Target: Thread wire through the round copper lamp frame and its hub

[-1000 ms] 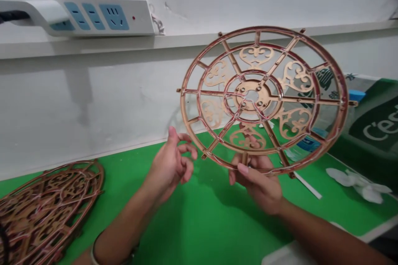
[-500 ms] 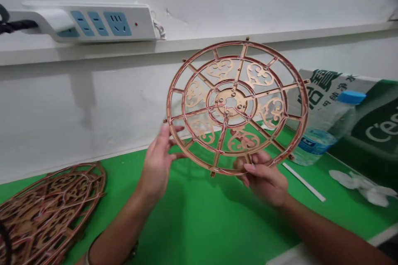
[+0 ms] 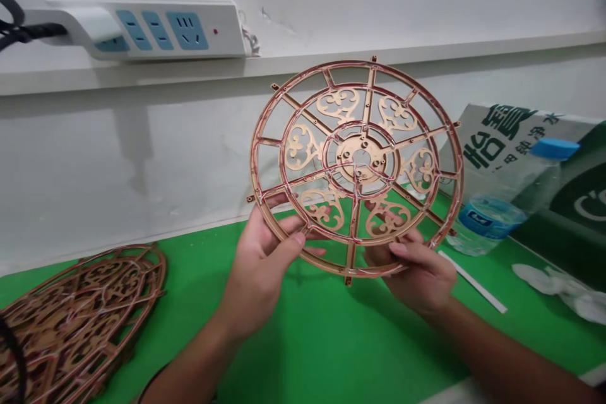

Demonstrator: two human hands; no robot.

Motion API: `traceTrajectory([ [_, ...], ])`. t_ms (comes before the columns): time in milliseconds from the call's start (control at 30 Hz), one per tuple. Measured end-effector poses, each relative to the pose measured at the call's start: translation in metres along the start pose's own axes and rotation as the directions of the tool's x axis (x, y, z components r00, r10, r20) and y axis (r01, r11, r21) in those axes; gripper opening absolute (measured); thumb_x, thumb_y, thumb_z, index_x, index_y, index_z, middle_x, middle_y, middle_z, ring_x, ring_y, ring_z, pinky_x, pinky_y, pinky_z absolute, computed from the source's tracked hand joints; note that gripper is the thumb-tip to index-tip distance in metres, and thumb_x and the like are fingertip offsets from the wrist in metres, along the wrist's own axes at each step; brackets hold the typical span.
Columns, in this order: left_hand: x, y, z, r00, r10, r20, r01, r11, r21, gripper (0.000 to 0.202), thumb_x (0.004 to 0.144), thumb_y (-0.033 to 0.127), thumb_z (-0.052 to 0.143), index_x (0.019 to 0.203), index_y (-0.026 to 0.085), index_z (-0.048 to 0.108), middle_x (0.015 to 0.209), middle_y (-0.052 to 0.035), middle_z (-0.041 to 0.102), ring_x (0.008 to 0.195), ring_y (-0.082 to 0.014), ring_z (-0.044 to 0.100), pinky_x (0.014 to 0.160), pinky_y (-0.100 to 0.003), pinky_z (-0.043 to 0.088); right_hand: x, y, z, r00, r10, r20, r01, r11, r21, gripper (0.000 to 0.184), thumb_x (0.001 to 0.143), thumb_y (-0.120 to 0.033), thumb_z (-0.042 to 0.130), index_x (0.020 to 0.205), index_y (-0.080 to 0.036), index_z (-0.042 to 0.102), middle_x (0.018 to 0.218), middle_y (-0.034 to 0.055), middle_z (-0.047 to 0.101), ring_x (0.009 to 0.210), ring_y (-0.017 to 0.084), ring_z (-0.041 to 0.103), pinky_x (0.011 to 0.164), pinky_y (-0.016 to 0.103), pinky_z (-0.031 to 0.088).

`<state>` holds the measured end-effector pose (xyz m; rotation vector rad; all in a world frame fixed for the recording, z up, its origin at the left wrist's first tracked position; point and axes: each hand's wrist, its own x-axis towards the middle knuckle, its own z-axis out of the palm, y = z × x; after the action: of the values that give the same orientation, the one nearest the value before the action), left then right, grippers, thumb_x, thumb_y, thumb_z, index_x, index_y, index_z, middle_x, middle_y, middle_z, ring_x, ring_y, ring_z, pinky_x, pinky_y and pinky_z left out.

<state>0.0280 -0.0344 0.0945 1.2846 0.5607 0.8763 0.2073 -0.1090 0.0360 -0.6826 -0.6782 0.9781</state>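
Six scroll hearts (image 3: 420, 170) adorn the round coppery frame (image 3: 373, 151), pinched by the left hand (image 3: 258, 265) and the right hand (image 3: 423, 274).

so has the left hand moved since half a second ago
Yes: against the power strip, the left hand has shifted right and now holds the round openwork frame.

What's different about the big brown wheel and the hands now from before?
The left hand wasn't gripping the wheel at first; now it has taken hold of the lower left rim. The wheel has moved left and turned anticlockwise, so the bottle shows better. The right hand kept its hold. The stacked wheels and power strip stayed put.
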Motion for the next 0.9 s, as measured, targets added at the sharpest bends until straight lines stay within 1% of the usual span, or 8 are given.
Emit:
traceTrajectory([
  [200, -0.001, 0.002, -0.005, 0.993, -0.022, 0.119, 0.027, 0.999, -0.039, 0.045, 0.084, 0.022, 0.069, 0.124, 0.024, 0.05, 0.11, -0.0062, 0.076, 0.092, -0.0189, 0.077, 0.066, -0.021, 0.064, -0.001, -0.007, 0.0, 1.0, 0.022, -0.001, -0.022, 1.0, 0.013, 0.023, 0.061, -0.028, 0.067, 0.059, -0.02, 0.046, 0.046, -0.0046, 0.035, 0.041, 0.01, 0.033, 0.043, 0.026, 0.031],
  [367, -0.007, 0.008, -0.002, 0.982, -0.018, 0.188, 0.038, 0.994, -0.102, 0.033, 0.078, 0.021, 0.07, 0.11, 0.019, 0.062, 0.137, -0.0074, 0.065, 0.083, -0.0195, 0.078, 0.064, -0.025, 0.066, -0.006, -0.011, -0.002, 1.0, -0.012, 0.009, 0.012, 0.999, 0.036, 0.024, 0.062, -0.026, 0.069, 0.06, -0.021, 0.045, 0.043, -0.0053, 0.035, 0.038, 0.01, 0.031, 0.041, 0.026, 0.029],
  [467, -0.013, 0.002, -0.004, 0.979, 0.011, 0.203, 0.007, 0.996, -0.09, 0.027, 0.076, 0.025, 0.073, 0.102, 0.017, 0.068, 0.143, -0.0073, 0.06, 0.081, -0.0207, 0.078, 0.066, -0.027, 0.067, -0.008, -0.014, -0.004, 0.995, -0.062, 0.072, 0.059, 0.998, 0.036, 0.017, 0.065, -0.025, 0.069, 0.065, -0.022, 0.053, 0.046, -0.0051, 0.034, 0.039, 0.01, 0.031, 0.04, 0.026, 0.028],
  [567, -0.017, -0.007, -0.01, 0.977, 0.1, 0.189, -0.068, 0.984, -0.167, 0.044, 0.079, 0.024, 0.071, 0.123, 0.025, 0.063, 0.127, -0.0053, 0.071, 0.083, -0.0208, 0.078, 0.068, -0.026, 0.067, -0.008, -0.016, -0.005, 0.988, -0.092, 0.125, 0.091, 0.996, 0.017, 0.01, 0.069, -0.026, 0.071, 0.076, -0.021, 0.065, 0.048, -0.0045, 0.036, 0.039, 0.01, 0.031, 0.039, 0.025, 0.028],
  [633, -0.016, -0.009, -0.012, 0.974, 0.116, 0.196, -0.081, 0.98, -0.179, 0.048, 0.08, 0.023, 0.07, 0.127, 0.027, 0.06, 0.116, -0.0043, 0.075, 0.087, -0.0204, 0.078, 0.069, -0.024, 0.066, -0.008, -0.017, -0.006, 0.983, -0.116, 0.139, 0.114, 0.993, 0.021, 0.006, 0.071, -0.024, 0.071, 0.077, -0.022, 0.069, 0.049, -0.0042, 0.037, 0.04, 0.009, 0.032, 0.04, 0.024, 0.03],
  [700, -0.013, -0.007, -0.012, 0.973, 0.05, 0.224, -0.033, 0.996, -0.081, 0.047, 0.079, 0.026, 0.072, 0.125, 0.022, 0.06, 0.1, -0.0057, 0.079, 0.086, -0.0192, 0.078, 0.073, -0.022, 0.065, -0.007, -0.018, -0.006, 0.978, -0.15, 0.142, 0.149, 0.989, 0.016, 0.003, 0.072, -0.022, 0.072, 0.074, -0.023, 0.069, 0.05, -0.0038, 0.038, 0.04, 0.009, 0.033, 0.041, 0.023, 0.032],
  [767, -0.008, -0.003, -0.01, 0.98, 0.006, 0.2, -0.002, 1.0, -0.018, 0.041, 0.078, 0.027, 0.073, 0.117, 0.019, 0.061, 0.091, -0.0063, 0.079, 0.083, -0.0167, 0.077, 0.075, -0.02, 0.064, -0.005, -0.018, -0.007, 0.973, -0.188, 0.133, 0.189, 0.982, 0.0, 0.004, 0.072, -0.022, 0.073, 0.07, -0.022, 0.069, 0.049, -0.0036, 0.038, 0.041, 0.009, 0.035, 0.041, 0.023, 0.035],
  [900, -0.004, 0.0, -0.006, 0.991, -0.027, 0.134, 0.025, 1.0, 0.016, 0.049, 0.077, 0.031, 0.074, 0.118, 0.017, 0.051, 0.074, -0.005, 0.077, 0.064, -0.0112, 0.07, 0.06, -0.016, 0.06, -0.003, -0.017, -0.01, 0.967, -0.217, 0.133, 0.222, 0.975, -0.026, 0.008, 0.071, -0.025, 0.075, 0.068, -0.021, 0.069, 0.047, -0.0037, 0.039, 0.041, 0.009, 0.037, 0.04, 0.022, 0.034],
])
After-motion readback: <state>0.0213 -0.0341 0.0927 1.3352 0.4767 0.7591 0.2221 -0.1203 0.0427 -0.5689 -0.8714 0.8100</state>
